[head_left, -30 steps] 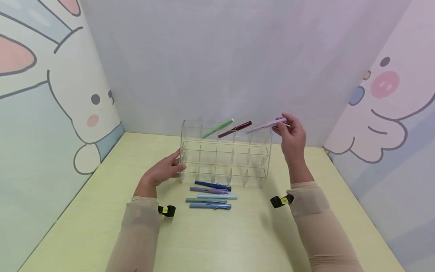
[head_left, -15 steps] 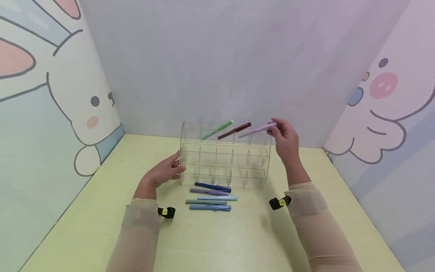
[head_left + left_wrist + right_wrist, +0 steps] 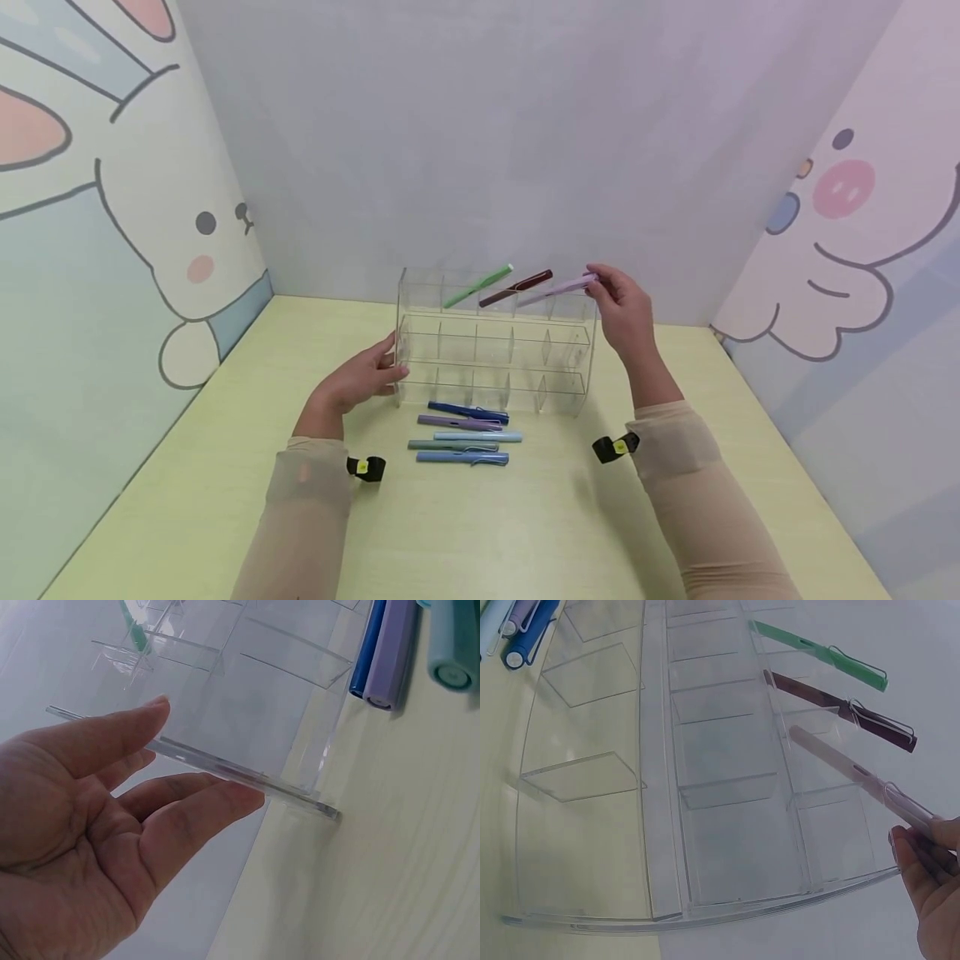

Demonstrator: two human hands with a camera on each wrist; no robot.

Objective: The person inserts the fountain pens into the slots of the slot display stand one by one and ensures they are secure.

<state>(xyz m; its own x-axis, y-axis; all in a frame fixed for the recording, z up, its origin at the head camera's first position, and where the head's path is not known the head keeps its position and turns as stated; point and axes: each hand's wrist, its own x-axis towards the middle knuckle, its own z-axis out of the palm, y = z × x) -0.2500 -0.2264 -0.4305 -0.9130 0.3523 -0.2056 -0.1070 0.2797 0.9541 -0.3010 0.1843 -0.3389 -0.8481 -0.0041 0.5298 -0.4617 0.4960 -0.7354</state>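
A clear acrylic pen rack (image 3: 495, 337) with tiered, divided compartments stands on the table. My left hand (image 3: 363, 375) holds its left side panel, thumb over the front edge and fingers along the outside, as the left wrist view shows. At the rack's top right, my right hand (image 3: 626, 308) pinches a light purple pen (image 3: 558, 289) by its cap end. That pen's other end slants down into the top tier. Left of it, a dark red pen (image 3: 516, 288) and a green pen (image 3: 478, 286) lean in top-tier compartments, caps up.
Several pens lie in front of the rack: dark blue (image 3: 468, 412), purple (image 3: 459, 422), light blue (image 3: 477, 437), grey-green (image 3: 452, 446) and blue (image 3: 461, 457). A grey wall (image 3: 480, 150) rises behind the table, with cartoon-printed panels on both sides.
My right hand has moved left and slightly down with the light purple pen, bringing its lower end nearer the dark red pen. The left hand has stayed on the rack's side.
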